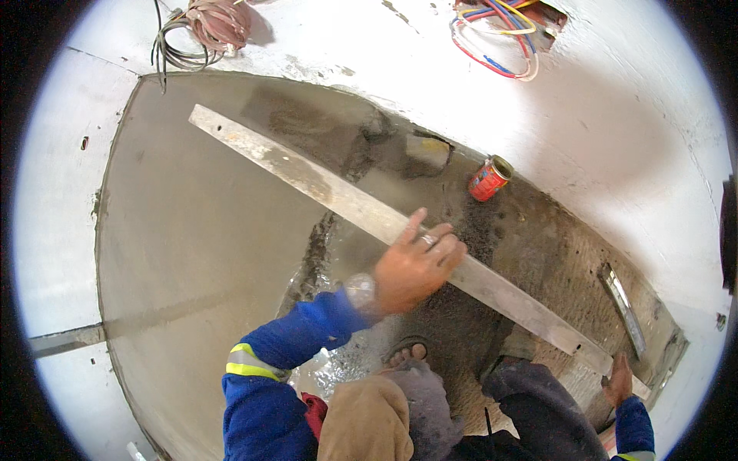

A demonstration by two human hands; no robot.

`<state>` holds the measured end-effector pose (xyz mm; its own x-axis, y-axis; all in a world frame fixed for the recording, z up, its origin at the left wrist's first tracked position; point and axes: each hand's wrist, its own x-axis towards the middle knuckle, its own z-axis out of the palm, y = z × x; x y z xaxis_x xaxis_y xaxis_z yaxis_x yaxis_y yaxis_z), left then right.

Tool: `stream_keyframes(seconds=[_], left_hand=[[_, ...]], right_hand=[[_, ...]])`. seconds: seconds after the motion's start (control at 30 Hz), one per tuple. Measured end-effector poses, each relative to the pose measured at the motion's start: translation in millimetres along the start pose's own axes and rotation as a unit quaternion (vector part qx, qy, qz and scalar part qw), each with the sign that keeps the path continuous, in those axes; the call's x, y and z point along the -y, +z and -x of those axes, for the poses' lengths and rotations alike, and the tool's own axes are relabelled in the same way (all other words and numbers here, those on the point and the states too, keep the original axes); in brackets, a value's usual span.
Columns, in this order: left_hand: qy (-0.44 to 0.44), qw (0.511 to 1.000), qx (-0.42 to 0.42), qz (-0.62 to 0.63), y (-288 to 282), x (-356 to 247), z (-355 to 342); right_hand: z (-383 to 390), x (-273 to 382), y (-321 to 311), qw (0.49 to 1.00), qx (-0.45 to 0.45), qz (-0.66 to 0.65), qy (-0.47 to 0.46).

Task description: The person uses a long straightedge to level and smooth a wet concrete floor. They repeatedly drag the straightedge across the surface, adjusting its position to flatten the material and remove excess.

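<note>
A long, pale straightedge (pixel 330 188), smeared with mortar and with a hole near each end, lies slantwise from far left to near right over the wet grey floor screed (pixel 177 207). My left hand (pixel 419 265), wearing a ring, is closed over the bar's middle, fingers on its far edge. At the bar's near right end my right hand (pixel 617 382) grips it; part of that hand is cut off from sight by the bar. The screed looks smooth on the left and darker and rough around my feet.
A red tin can (pixel 490 178) stands by the far wall, right of a pale block (pixel 427 151) set in the screed. A narrow metal strip (pixel 623 307) lies at the right. Coiled cables (pixel 219 24) and coloured wires (pixel 507 34) hang from the white wall. My bare foot (pixel 406 353) is below the bar.
</note>
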<state>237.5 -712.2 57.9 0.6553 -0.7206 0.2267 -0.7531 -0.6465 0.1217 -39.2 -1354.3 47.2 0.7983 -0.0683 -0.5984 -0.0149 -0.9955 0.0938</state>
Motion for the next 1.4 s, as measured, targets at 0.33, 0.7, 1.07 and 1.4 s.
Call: stream_keyframes(seconds=[0.33, 0.7, 1.07, 1.4], left_hand=[[-0.157, 0.956, 0.08, -0.236, -58.8, 132.4, 91.1], [-0.37, 0.85, 0.177, -0.331, -74.5, 306.0, 144.7], [-0.485, 0.78, 0.186, -0.349, -42.6, 382.5, 159.5], [-0.327, 0.827, 0.202, -0.411, -48.0, 347.0, 144.5]], right_hand=[[-85.0, 205.6, -116.5, 0.984, 0.02, 0.014, -0.179], [-148.6, 418.1, -181.3, 0.918, -0.127, -0.065, -0.371], [-191.3, 484.0, -182.9, 0.883, -0.222, -0.138, -0.389], [-209.1, 532.0, -198.6, 0.872, -0.222, -0.173, -0.401]])
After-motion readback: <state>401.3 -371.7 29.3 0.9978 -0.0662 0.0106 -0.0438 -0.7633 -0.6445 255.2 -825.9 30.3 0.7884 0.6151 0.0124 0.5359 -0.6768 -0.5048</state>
